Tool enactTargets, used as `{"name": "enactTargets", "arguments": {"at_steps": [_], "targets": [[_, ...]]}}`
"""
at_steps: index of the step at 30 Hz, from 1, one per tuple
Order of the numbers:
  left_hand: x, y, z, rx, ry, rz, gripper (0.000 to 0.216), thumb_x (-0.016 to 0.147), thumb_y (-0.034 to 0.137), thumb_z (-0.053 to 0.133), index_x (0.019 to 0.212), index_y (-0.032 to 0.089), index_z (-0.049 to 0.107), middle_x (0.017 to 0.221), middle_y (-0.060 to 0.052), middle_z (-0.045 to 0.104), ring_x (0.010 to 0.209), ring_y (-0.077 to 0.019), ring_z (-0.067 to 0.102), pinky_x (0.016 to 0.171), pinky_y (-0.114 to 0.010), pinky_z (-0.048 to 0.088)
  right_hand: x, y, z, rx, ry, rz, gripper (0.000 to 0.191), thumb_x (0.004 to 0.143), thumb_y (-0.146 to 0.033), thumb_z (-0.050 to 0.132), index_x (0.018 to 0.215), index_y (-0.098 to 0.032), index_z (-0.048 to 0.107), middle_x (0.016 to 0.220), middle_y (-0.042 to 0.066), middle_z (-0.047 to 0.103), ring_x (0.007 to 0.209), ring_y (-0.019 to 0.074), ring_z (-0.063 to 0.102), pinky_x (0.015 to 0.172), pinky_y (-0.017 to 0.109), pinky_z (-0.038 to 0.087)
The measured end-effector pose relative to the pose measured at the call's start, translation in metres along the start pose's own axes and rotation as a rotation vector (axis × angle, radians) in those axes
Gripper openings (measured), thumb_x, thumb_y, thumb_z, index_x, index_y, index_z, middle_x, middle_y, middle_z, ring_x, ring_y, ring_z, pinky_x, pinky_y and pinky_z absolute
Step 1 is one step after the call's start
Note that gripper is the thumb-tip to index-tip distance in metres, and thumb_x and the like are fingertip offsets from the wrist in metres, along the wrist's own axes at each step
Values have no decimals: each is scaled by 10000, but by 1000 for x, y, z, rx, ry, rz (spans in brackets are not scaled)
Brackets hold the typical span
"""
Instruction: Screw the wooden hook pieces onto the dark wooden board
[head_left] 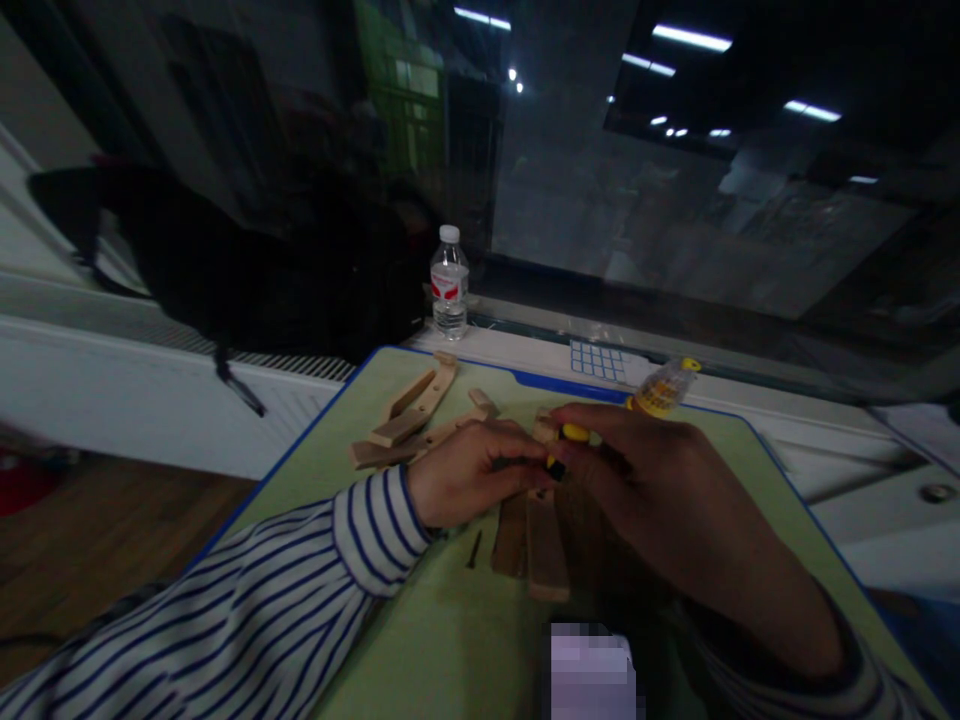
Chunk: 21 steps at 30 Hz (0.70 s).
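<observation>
My left hand [469,475] and my right hand [645,480] meet over the middle of a green table [450,620]. Both are curled around a small yellow and black tool [566,445], which looks like a screwdriver handle. Under them lie flat wooden slats [536,545], side by side. The left hand's fingers pinch near the tool's dark lower end; the right hand wraps over its yellow top. A dark screw [474,550] lies on the table just left of the slats. My sleeves are striped white and blue.
More wooden pieces [416,410] lie at the table's far left. A small yellow-capped glue bottle [664,388] lies at the far edge. A water bottle [449,282] stands on the white ledge beyond, beside a gridded card [598,360]. Dark glass rises behind.
</observation>
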<state>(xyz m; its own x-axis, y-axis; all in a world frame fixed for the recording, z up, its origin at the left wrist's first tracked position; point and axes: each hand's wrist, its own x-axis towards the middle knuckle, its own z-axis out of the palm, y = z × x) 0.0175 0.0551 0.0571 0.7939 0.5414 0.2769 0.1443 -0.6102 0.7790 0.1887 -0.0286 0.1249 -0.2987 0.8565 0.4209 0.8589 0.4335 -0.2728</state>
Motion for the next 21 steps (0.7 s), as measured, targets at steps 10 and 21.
{"name": "enactTargets", "arguments": {"at_steps": [10, 21], "targets": [[-2, 5, 5, 74, 150, -4, 212, 755, 312, 687, 905, 162, 695, 866, -42, 694, 814, -159, 613, 784, -286, 461, 3, 1, 2, 33, -13, 7, 237, 911, -293, 483, 1086, -225, 628, 1068, 27, 706, 938, 178, 668, 785, 301, 525], [-2, 7, 8, 64, 163, -66, 150, 784, 287, 652, 846, 158, 697, 785, -7, 688, 745, -133, 602, 706, -235, 438, 0, 4, 2, 168, -8, -14, 337, 912, -218, 444, 1228, -219, 561, 1191, 28, 655, 1068, 156, 613, 951, 316, 463]]}}
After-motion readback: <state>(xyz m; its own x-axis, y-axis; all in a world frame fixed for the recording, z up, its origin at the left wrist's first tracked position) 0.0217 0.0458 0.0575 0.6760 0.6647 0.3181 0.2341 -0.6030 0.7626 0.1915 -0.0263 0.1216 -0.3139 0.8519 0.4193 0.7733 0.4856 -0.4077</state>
